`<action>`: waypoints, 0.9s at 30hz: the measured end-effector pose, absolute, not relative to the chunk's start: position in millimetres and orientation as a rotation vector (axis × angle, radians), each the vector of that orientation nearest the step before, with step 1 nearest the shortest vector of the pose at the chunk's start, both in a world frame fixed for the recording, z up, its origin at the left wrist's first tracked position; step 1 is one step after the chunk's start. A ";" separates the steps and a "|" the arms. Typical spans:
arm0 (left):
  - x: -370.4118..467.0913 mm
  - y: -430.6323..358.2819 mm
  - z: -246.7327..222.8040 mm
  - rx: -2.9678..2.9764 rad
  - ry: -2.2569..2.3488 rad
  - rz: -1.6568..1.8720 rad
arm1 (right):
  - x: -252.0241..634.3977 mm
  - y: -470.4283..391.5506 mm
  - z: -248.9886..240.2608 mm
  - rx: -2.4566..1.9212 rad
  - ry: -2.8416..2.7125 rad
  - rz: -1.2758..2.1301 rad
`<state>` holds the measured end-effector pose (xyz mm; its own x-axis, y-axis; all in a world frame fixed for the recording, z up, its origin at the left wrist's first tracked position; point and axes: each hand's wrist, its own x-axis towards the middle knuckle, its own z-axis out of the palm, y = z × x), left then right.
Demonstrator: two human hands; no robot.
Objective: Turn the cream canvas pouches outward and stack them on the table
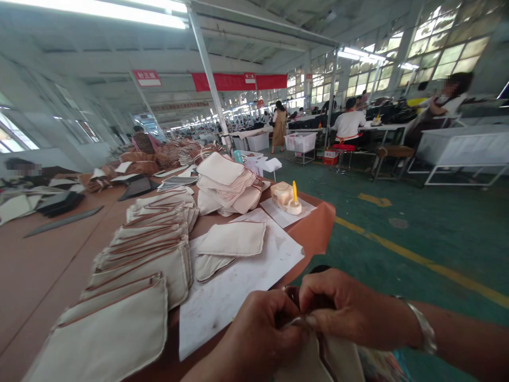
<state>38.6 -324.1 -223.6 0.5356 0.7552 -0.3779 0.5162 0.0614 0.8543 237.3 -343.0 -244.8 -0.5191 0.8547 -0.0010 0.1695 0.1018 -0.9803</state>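
My left hand [264, 331] and my right hand [350, 307] meet at the lower right, fingers closed in a pinch. Between them is a cream fabric piece [306, 361] with a dark brown strip down it; the fingers hide its upper edge. A bracelet circles my right wrist. Just beyond my hands, two cream stitched pieces [233, 239] lie overlapped on a smudged white sheet [214, 313]. To the left runs a long overlapping row of cream pieces with brown edges [119, 318]. Behind the sheet rises a pile of pale stitched pieces [226, 183].
A glue container with a yellow-handled tool [288, 197] stands on paper near the brown table's [59, 270] right corner. Dark flat pieces [59, 204] lie farther left. Beyond the green floor [405, 239], people work near white bins [300, 142] and stools [344, 154].
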 end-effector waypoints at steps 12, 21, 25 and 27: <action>24.2 -328.5 -221.8 1.326 0.990 0.208 | 240.1 -355.6 -260.4 -0.726 -2.094 0.699; 24.6 -329.3 -220.9 1.273 1.011 0.161 | 248.7 -366.4 -278.6 -0.998 -2.386 0.383; 24.6 -330.0 -221.4 1.393 1.019 0.176 | 246.8 -369.7 -284.6 -1.108 -2.296 0.448; 27.8 -331.1 -220.8 1.434 1.034 0.186 | 245.7 -370.0 -286.5 -1.084 -2.284 0.419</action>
<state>27.8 -331.1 -220.8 0.5790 0.6680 -0.4675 0.4634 0.2022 0.8628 245.7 -370.0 -286.5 -0.5085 0.7820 0.3603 0.6032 0.6222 -0.4991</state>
